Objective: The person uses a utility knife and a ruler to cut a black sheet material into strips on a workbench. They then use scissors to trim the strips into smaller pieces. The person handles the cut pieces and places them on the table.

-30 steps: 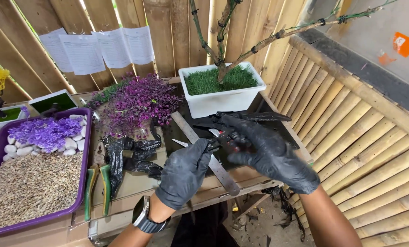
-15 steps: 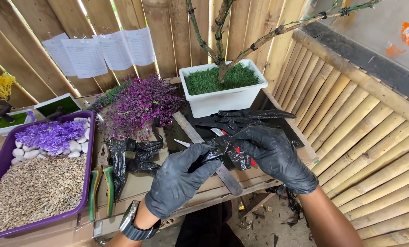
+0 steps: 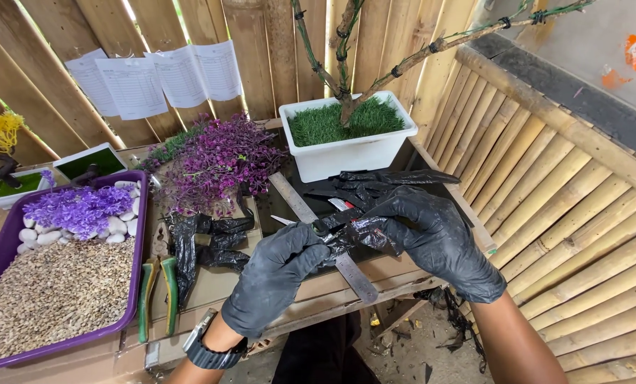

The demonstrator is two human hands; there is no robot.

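Both my hands wear black gloves and meet over the front edge of the wooden table (image 3: 318,291). My left hand (image 3: 279,274) pinches a small tool with a thin metal tip (image 3: 289,222) and a dark handle. My right hand (image 3: 431,235) grips a crumpled piece of black plastic film (image 3: 353,233) that wraps the tool's other end. A long metal ruler (image 3: 296,203) lies slantwise on the table under my hands. Behind them stands a white planter (image 3: 346,153) with fake grass and a wired bare tree trunk (image 3: 346,78).
A heap of purple artificial foliage (image 3: 222,163) lies left of the planter. A purple tray (image 3: 136,284) holds gravel, white pebbles and lilac flowers. Green-handled pliers (image 3: 158,284) and crumpled black gloves (image 3: 204,238) lie beside it. A bamboo fence (image 3: 567,206) runs along the right.
My hands have drawn together and lower toward the table's front edge; the right hand now closes around the black film where the left hand holds the tool.
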